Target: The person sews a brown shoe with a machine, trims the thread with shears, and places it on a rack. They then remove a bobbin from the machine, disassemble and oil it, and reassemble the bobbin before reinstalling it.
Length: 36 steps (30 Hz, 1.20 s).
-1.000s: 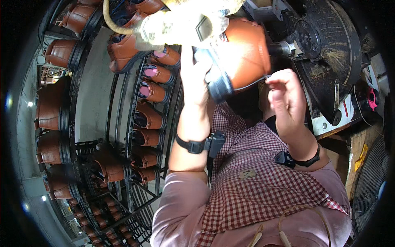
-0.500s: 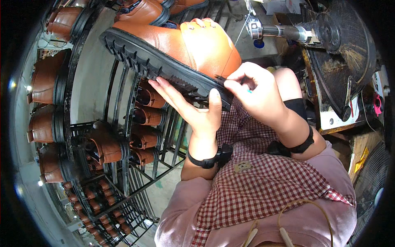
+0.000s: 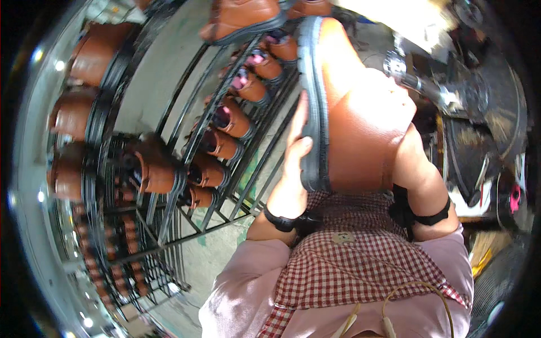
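Observation:
A brown leather shoe (image 3: 360, 132) with a thick black ribbed sole (image 3: 315, 121) stands on its heel end in front of me, toe up and sole to the left. My left hand (image 3: 294, 160) presses against the sole, thumb and fingers along its edge. At the collar side, my right hand (image 3: 407, 149) meets the upper and appears to grip it; its fingers are mostly hidden by the leather. Motion blurs the lace area. The small dark thing held earlier cannot be seen.
A black metal rack (image 3: 191, 225) on the left carries many similar brown shoes (image 3: 152, 169). Another brown shoe (image 3: 242, 19) rests at the top. A machine with a metal arm (image 3: 428, 87) stands at the right, near a pink-handled item (image 3: 515, 198).
The shoe has turned from lying slanted to standing upright and has moved right. My right hand has left the sole edge for the collar side. My view has shifted too.

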Tool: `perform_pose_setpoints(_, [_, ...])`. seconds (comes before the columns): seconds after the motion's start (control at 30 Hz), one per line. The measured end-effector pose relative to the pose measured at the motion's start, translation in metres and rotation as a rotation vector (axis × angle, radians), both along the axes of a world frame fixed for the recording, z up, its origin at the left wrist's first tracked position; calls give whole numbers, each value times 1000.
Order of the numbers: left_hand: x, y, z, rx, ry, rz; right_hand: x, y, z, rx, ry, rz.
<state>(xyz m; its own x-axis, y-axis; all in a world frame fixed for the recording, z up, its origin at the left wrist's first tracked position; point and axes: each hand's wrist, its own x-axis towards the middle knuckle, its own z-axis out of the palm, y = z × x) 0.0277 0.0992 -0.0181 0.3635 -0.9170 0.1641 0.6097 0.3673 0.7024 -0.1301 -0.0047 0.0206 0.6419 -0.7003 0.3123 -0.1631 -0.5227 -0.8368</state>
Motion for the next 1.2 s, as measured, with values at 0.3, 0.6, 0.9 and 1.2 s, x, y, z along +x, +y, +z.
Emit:
perform_pose_setpoints(0.3, [57, 51, 11, -121, 173, 398, 10, 14, 15, -334, -165, 191])
perform_pose_setpoints(0.6, [168, 130, -10, -298, 944, 505, -12, 2, -22, -227, -22, 178])
perform_pose_setpoints(0.9, [67, -14, 29, 284, -84, 288, -21, -11, -59, 53, 56, 200])
perform_pose_setpoints(1.2, [220, -193, 78, 575, -1647, 918, -7, -7, -48, 157, 17, 134])
